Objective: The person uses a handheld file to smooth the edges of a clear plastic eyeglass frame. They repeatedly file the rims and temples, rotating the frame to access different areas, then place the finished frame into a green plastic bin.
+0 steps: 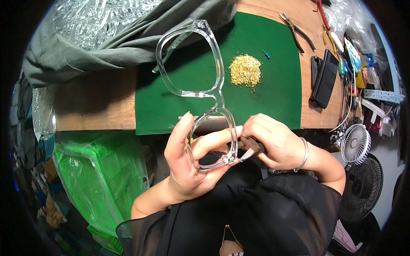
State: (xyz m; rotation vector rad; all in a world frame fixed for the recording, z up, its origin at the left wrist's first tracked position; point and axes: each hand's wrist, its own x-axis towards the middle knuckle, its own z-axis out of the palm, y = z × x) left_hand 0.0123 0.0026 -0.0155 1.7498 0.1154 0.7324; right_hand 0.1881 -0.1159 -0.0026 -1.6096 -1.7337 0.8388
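Observation:
My left hand (192, 156) holds a clear plastic eyeglass frame (219, 96) by its lower rim, with fingers passing through that lens opening. The frame is tilted upright, its other rim standing over the green mat (187, 115). My right hand (272, 140) grips a small knife (247, 155), its short blade close to the frame's corner beside my left thumb. Whether the blade touches the plastic I cannot tell. A heap of small gold-coloured pieces (246, 71) lies on the mat beyond my hands, with a blue push pin (267, 55) near it.
Pliers (296, 32) and a black phone-like device (325, 80) lie on the wooden table (306, 112) at right. A grey cloth (105, 57) and many clear frames (96, 19) fill the far left. Below stands a green plastic crate (93, 179). Fans (354, 144) and cables are at right.

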